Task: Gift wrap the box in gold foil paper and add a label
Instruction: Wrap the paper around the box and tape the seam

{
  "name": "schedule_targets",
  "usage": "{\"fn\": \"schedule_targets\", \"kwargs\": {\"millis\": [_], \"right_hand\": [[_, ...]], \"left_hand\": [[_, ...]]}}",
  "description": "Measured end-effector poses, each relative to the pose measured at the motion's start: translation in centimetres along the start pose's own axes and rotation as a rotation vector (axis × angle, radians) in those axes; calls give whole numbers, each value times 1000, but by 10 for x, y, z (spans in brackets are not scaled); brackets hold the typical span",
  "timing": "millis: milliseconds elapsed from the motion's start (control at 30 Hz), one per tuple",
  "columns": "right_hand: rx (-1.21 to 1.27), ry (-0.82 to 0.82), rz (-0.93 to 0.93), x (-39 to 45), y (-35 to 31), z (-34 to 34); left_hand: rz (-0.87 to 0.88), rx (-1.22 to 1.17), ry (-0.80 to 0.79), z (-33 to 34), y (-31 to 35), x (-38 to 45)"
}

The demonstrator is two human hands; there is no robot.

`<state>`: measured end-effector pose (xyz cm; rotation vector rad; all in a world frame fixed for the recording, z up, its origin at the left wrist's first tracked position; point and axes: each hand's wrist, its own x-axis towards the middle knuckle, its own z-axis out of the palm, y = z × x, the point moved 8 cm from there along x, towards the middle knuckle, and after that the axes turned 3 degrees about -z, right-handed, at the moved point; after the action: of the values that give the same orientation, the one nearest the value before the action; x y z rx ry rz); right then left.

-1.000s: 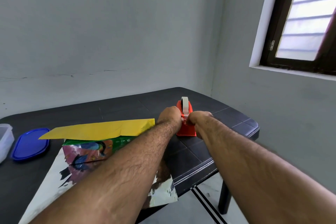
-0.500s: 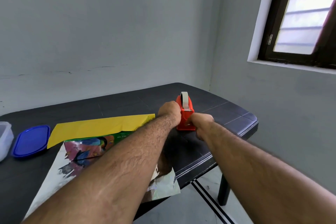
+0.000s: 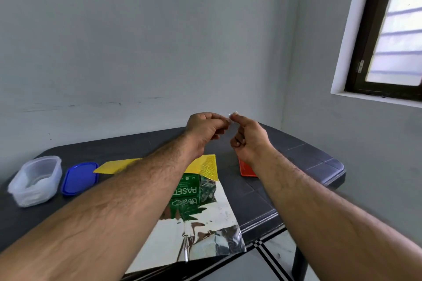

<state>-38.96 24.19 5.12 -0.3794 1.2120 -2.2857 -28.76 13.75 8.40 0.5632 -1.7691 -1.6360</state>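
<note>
Both hands are raised above the far part of the table (image 3: 303,157), fingertips meeting. The left hand (image 3: 205,131) and right hand (image 3: 250,138) each have fingers curled, pinching between them a small clear piece of tape (image 3: 231,117); the piece is too small to judge its length.

The green box (image 3: 187,189) lies on the table below and nearer than the hands, largely hidden under the left forearm. It sits on the foil paper (image 3: 201,232), whose silver reflective side faces up and whose near edge overhangs the table. A gold flap (image 3: 206,166) of the same sheet is folded over the top of the box.

Change from the earlier frames: half a second ago both hands were down at the red tape dispenser (image 3: 246,170), the left steadying it, the right pulling at the tape. They have since lifted clear of it and now hold the tape in the air. The dispenser now shows only as a red corner behind the right wrist.

Materials: the foil is creased and mirror-like on the silver side, embossed with a fine pattern on the gold. The box is printed card with white lettering. A translucent plastic tub (image 3: 36,180) and its blue oval lid (image 3: 78,178) lie side by side at far left. The table surface is dark with moulded tile lines.
</note>
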Motion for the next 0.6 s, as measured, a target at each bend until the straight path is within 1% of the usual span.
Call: {"fn": "schedule_targets", "kwargs": {"millis": [100,167,233,333,400,467,500,533,600], "right_hand": [[6,-54,-3,-10,-1,24],[-32,-91,-30,-22,-4,40],[-179,-139,-125,-35,-14,52],[-540,-205,-342,-51,-29,66],[-653,-183,-459,-54,-33,66],[-732,-152,-522,-50,-29,58],[-806,-185,-549,-51,-23,56],[-925,-268,-586,-52,-13,57],[-1215,-542,-655,-55,21,60]], "left_hand": [[43,11,15,-25,16,-8],[56,36,7,-42,27,-19],[73,70,9,-59,36,-28],[83,152,-3,-89,46,-40],[70,189,-2,-112,47,-46],[37,196,12,-138,41,-53],[16,210,5,-149,36,-57],[-3,230,-13,-156,28,-61],[-36,250,-56,-165,12,-67]]}}
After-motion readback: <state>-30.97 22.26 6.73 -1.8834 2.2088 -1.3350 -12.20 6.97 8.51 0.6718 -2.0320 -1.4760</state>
